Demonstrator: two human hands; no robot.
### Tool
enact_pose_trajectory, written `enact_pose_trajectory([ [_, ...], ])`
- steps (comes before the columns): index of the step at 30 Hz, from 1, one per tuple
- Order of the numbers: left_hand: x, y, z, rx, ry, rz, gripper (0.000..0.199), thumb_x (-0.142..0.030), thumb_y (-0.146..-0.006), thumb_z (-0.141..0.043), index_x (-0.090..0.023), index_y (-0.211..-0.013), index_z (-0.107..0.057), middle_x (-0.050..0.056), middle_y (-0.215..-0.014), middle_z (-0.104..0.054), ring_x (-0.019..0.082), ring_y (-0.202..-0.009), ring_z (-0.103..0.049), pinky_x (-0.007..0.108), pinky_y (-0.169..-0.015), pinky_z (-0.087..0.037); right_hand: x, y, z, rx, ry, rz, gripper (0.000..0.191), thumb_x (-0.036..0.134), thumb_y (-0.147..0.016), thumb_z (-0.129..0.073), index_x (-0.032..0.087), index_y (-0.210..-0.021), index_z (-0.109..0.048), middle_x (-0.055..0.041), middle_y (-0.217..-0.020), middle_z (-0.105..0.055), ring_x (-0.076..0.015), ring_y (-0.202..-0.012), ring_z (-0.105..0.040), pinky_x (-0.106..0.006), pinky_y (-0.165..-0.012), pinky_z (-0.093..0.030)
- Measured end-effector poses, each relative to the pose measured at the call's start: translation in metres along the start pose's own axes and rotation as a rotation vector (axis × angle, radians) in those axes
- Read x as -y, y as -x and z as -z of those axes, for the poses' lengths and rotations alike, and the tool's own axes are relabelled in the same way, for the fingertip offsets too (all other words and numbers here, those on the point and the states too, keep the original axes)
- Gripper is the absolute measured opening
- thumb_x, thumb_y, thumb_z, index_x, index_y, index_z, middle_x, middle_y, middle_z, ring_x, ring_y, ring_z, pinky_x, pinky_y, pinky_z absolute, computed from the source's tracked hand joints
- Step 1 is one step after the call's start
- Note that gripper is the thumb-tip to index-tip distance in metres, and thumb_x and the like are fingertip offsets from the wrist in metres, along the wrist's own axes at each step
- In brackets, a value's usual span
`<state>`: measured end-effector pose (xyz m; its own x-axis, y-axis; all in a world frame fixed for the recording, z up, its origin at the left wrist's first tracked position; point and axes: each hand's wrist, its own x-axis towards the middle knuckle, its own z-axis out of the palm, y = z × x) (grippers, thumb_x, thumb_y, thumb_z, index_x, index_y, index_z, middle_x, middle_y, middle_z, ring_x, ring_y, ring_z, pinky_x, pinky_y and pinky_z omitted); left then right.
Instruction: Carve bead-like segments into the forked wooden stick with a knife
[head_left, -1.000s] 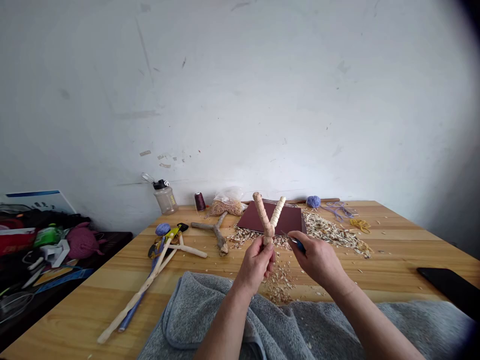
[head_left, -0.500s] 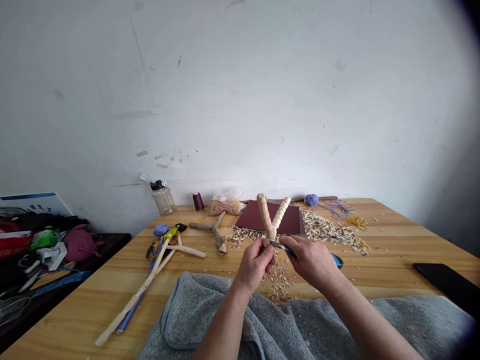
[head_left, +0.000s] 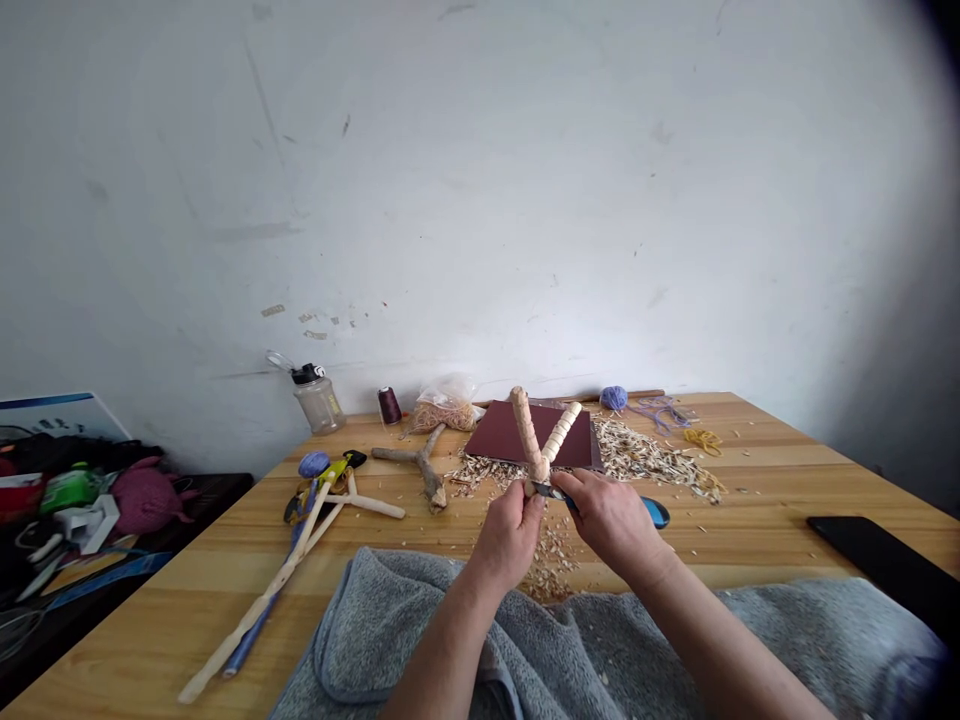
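Observation:
A Y-shaped piece of peeled wood (head_left: 534, 440) stands upright above the table, its right arm ringed with carved grooves. Its lower end is gripped in my left hand (head_left: 510, 530), fingers closed around it. My right hand (head_left: 611, 515) is wrapped round a knife with a blue and black handle (head_left: 657, 513). The knife's blade (head_left: 550, 491) lies against the wood just under the fork, close to my left thumb. Behind the forked wood is a dark red sheet (head_left: 495, 432), with wood shavings (head_left: 645, 460) heaped to its right.
A grey towel (head_left: 390, 620) covers the table's front edge. To the left lie a peeled forked stick (head_left: 255, 610) and a bark-covered branch (head_left: 427, 468). Farther back stand a bottle (head_left: 319, 400), thread spool (head_left: 389, 405) and bag (head_left: 446, 402). A black flat object (head_left: 870, 550) lies right.
The view has shifted slightly, so table things appear a little farther left. The knife blade now sits flatter across the wood under the fork, and both hands still grip.

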<state>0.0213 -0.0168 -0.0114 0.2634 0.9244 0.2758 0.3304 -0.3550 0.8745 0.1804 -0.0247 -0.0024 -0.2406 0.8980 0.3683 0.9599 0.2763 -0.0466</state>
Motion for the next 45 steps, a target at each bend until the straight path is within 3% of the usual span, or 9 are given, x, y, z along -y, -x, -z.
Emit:
enact_pose_trajectory([
  [3,-0.002,0.001,-0.003,-0.032,-0.152,-0.073,0.018,-0.034,-0.088,-0.04,-0.021,-0.085,-0.052,0.005,-0.077,-0.06,0.018,-0.07,-0.055,0.027,-0.062,-0.035,0.001,0.0,-0.002,-0.014,-0.019,-0.016,0.029,0.012,-0.081,-0.043,0.027,-0.102,-0.057,-0.0016,-0.084,-0.063,-0.0144,-0.076,-0.059,-0.023,-0.056,-0.031],
  [8,0.002,0.004,-0.012,-0.076,-0.305,-0.055,0.013,-0.026,-0.087,-0.041,-0.019,-0.094,-0.05,0.01,-0.083,-0.063,0.023,-0.076,-0.058,0.03,-0.063,-0.036,0.006,0.0,-0.011,-0.036,-0.217,-0.04,0.026,0.014,-0.08,-0.043,0.026,-0.099,-0.057,-0.0017,-0.087,-0.065,-0.0146,-0.078,-0.06,-0.021,-0.061,-0.034],
  [10,0.002,0.005,-0.014,-0.079,-0.201,-0.022,0.013,-0.027,-0.085,-0.044,-0.019,-0.095,-0.048,0.007,-0.081,-0.061,0.02,-0.074,-0.057,0.028,-0.061,-0.038,0.007,-0.001,-0.014,-0.043,-0.4,-0.028,0.026,0.013,-0.078,-0.043,0.024,-0.096,-0.057,-0.0009,-0.085,-0.066,-0.0138,-0.076,-0.06,-0.021,-0.063,-0.036],
  [13,0.0,0.005,-0.012,0.01,0.127,0.114,0.022,-0.036,-0.084,-0.047,-0.02,-0.098,-0.044,-0.002,-0.067,-0.053,0.011,-0.051,-0.049,0.022,-0.047,-0.035,0.006,-0.004,-0.017,-0.027,-0.74,-0.031,0.019,0.018,-0.078,-0.043,0.021,-0.091,-0.056,0.0011,-0.073,-0.064,-0.0127,-0.067,-0.058,-0.021,-0.06,-0.038],
  [17,-0.001,0.003,-0.004,0.109,0.437,0.166,0.028,-0.046,-0.083,-0.048,-0.021,-0.093,-0.041,-0.007,-0.063,-0.045,0.005,-0.039,-0.037,0.016,-0.034,-0.026,-0.001,-0.007,-0.014,-0.035,-0.974,-0.231,0.023,0.04,-0.082,-0.043,0.02,-0.093,-0.049,0.0056,-0.055,-0.051,-0.0119,-0.048,-0.049,-0.022,-0.047,-0.037],
  [19,0.0,0.001,0.0,0.07,0.478,0.125,0.028,-0.046,-0.081,-0.051,-0.02,-0.089,-0.042,-0.006,-0.066,-0.046,0.005,-0.043,-0.041,0.015,-0.034,-0.029,-0.005,-0.007,-0.011,-0.085,-0.915,-0.252,0.021,0.041,-0.081,-0.044,0.021,-0.09,-0.047,0.0062,-0.055,-0.049,-0.0116,-0.046,-0.048,-0.022,-0.047,-0.036],
  [23,0.003,-0.003,0.006,0.018,0.48,0.104,0.028,-0.044,-0.082,-0.052,-0.018,-0.09,-0.048,-0.003,-0.071,-0.05,0.007,-0.052,-0.047,0.016,-0.041,-0.036,-0.005,-0.003,-0.007,-0.153,-0.677,-0.102,0.01,0.03,-0.082,-0.04,0.022,-0.081,-0.045,0.0039,-0.057,-0.052,-0.0117,-0.051,-0.048,-0.022,-0.052,-0.035],
  [30,0.003,-0.002,0.009,0.022,0.346,0.058,0.024,-0.041,-0.084,-0.049,-0.018,-0.089,-0.051,-0.004,-0.065,-0.046,0.006,-0.053,-0.04,0.017,-0.046,-0.031,-0.005,0.001,-0.009,-0.152,-0.284,0.041,0.022,0.022,-0.084,-0.039,0.023,-0.099,-0.056,-0.0029,-0.086,-0.067,-0.0149,-0.071,-0.061,-0.023,-0.06,-0.037],
  [45,0.0,-0.001,0.005,0.049,0.226,0.013,0.028,-0.045,-0.084,-0.047,-0.017,-0.086,-0.052,-0.005,-0.062,-0.042,0.008,-0.053,-0.037,0.02,-0.049,-0.028,-0.003,0.003,0.002,-0.062,-0.115,0.038,0.026,0.017,-0.083,-0.043,0.026,-0.105,-0.055,0.0001,-0.09,-0.066,-0.0126,-0.075,-0.06,-0.022,-0.057,-0.031],
])
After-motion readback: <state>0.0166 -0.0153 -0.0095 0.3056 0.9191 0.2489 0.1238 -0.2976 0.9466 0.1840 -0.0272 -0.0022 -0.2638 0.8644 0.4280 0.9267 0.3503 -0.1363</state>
